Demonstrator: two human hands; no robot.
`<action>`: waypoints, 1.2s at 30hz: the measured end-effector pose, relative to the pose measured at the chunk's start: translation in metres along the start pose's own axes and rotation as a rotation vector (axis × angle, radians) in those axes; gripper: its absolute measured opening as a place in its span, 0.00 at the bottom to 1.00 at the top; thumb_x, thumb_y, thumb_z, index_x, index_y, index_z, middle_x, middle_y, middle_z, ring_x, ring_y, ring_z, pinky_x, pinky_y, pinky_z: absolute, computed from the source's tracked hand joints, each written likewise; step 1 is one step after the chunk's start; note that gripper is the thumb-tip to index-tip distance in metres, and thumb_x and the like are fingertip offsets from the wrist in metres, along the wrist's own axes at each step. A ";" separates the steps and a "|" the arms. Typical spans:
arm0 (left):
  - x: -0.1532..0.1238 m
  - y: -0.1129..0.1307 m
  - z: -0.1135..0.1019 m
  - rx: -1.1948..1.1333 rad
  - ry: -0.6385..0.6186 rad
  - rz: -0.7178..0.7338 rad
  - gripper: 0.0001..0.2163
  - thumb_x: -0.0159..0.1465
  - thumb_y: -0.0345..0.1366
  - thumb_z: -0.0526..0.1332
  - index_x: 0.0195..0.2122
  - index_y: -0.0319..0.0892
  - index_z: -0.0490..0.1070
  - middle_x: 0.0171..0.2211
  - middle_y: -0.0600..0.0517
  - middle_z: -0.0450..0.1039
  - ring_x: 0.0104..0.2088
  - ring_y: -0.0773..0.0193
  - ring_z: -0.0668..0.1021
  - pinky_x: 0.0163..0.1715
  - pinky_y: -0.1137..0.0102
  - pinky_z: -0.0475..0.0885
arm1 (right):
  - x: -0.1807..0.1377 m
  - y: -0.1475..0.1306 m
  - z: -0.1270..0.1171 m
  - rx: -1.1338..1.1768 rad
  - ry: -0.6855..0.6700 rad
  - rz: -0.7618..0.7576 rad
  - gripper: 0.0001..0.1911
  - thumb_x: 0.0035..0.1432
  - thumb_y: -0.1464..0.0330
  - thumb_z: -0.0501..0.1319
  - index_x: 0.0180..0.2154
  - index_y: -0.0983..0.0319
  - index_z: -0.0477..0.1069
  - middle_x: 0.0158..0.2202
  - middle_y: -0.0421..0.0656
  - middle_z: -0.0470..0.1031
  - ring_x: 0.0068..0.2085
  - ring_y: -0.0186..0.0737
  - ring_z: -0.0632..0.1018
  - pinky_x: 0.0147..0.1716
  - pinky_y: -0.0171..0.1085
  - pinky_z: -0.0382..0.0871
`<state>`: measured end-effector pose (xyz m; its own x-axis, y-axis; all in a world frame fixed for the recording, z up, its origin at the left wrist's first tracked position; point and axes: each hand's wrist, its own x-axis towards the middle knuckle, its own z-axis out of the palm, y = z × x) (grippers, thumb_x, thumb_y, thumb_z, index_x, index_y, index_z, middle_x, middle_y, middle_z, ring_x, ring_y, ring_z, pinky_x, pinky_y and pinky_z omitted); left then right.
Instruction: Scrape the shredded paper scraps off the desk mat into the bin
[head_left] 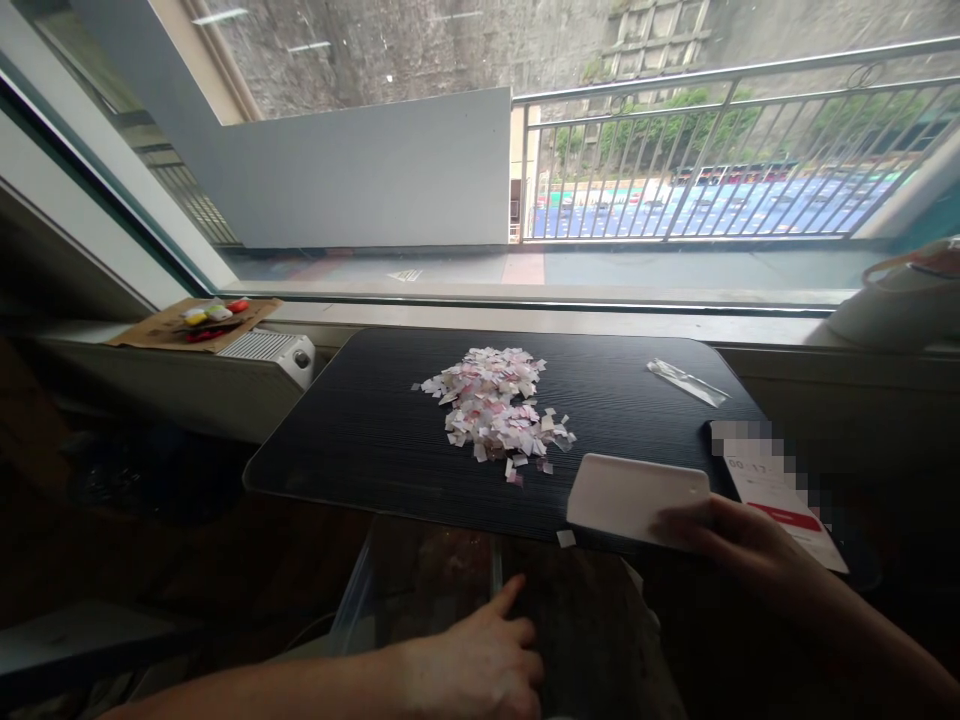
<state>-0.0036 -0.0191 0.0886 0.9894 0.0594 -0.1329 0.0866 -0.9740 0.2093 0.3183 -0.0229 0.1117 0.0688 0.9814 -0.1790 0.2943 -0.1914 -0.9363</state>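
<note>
A pile of small white and pink paper scraps [495, 405] lies in the middle of a black tabletop [360, 430]. My right hand [739, 545] grips the near right edge of a flat white plastic scraper [634, 495] resting on the table's front edge. A single scrap [565, 538] sits just in front of the scraper. My left hand [487, 655] is below the table edge, fingers curled with the thumb sticking up, over a clear plastic bin [420, 590]; nothing shows in it.
A clear plastic wrapper [686, 381] lies at the table's far right. A white and red card [787, 505] sits at the right edge. On the left sill are a cardboard sheet with coloured items [199, 322] and a white heater [274, 350]. A white bag [896, 300] sits far right.
</note>
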 end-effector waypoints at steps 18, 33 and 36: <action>0.013 -0.006 0.025 0.024 -0.047 0.052 0.08 0.65 0.33 0.63 0.28 0.43 0.73 0.28 0.57 0.76 0.35 0.60 0.74 0.58 0.39 0.67 | 0.039 -0.003 0.046 -0.147 0.076 -0.203 0.28 0.53 0.42 0.66 0.37 0.59 0.84 0.37 0.49 0.87 0.39 0.55 0.85 0.40 0.47 0.78; 0.051 0.001 0.041 -0.074 -0.068 0.128 0.06 0.60 0.30 0.64 0.27 0.47 0.76 0.27 0.56 0.78 0.35 0.59 0.77 0.56 0.44 0.69 | 0.027 -0.022 0.063 -0.064 0.075 -0.200 0.23 0.55 0.48 0.67 0.37 0.60 0.84 0.38 0.48 0.87 0.41 0.56 0.85 0.43 0.48 0.78; 0.052 0.002 0.039 -0.036 -0.109 0.127 0.06 0.61 0.30 0.63 0.29 0.47 0.76 0.28 0.56 0.79 0.34 0.60 0.77 0.57 0.44 0.68 | 0.018 -0.014 0.058 -0.078 0.131 -0.189 0.24 0.54 0.46 0.68 0.38 0.60 0.84 0.38 0.48 0.87 0.41 0.57 0.85 0.44 0.49 0.79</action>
<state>0.0439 -0.0261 0.0446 0.9742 -0.0897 -0.2071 -0.0324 -0.9637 0.2650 0.2601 -0.0015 0.1041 0.1272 0.9910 0.0422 0.3864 -0.0103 -0.9223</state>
